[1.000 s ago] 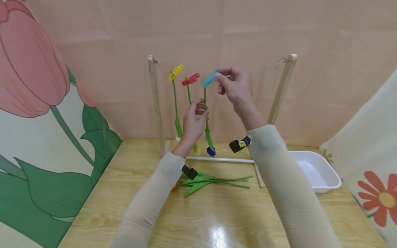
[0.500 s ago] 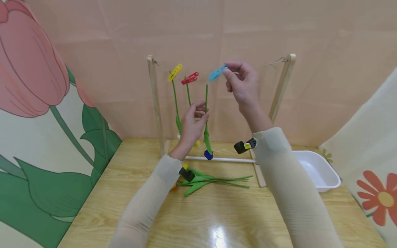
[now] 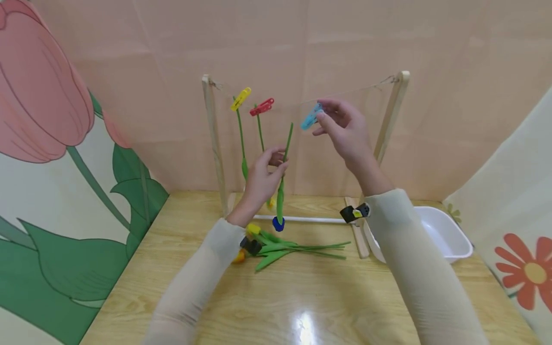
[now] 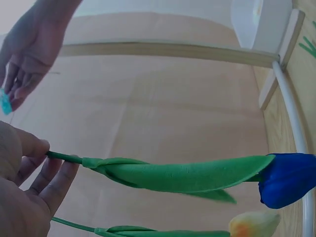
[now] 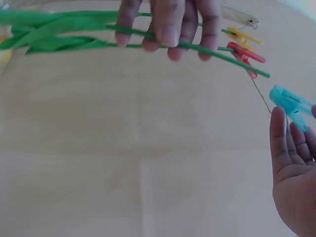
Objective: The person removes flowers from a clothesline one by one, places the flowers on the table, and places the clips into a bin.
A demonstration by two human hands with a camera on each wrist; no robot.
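Observation:
My left hand (image 3: pixel 265 175) pinches the green stem of a blue artificial tulip (image 4: pixel 197 175), whose flower head points down. The stem's top end stands free, a little left of the blue clothespin (image 3: pixel 312 116). That clothespin is held between the thumb and fingers of my right hand (image 3: pixel 347 132), apart from the stem, close to the string (image 3: pixel 340 94). Left of my hands, a yellow clothespin (image 3: pixel 240 99) and a red clothespin (image 3: pixel 261 107) each hold a tulip stem upside down on the string. Those two flower heads are partly hidden behind my left hand in the head view.
Two wooden posts (image 3: pixel 391 115) carry the string, joined low down by a white rod (image 3: pixel 310 219). On the wooden table (image 3: pixel 276 297) in front lie several tulips (image 3: pixel 280 249) with yellow and orange heads. A white basin (image 3: pixel 448 235) stands at the right, partly behind my right arm.
The blue clothespin has come away from the tulip stem and moved right and slightly down with my right hand. The blue tulip has tilted, its head swinging left, and sits slightly lower.

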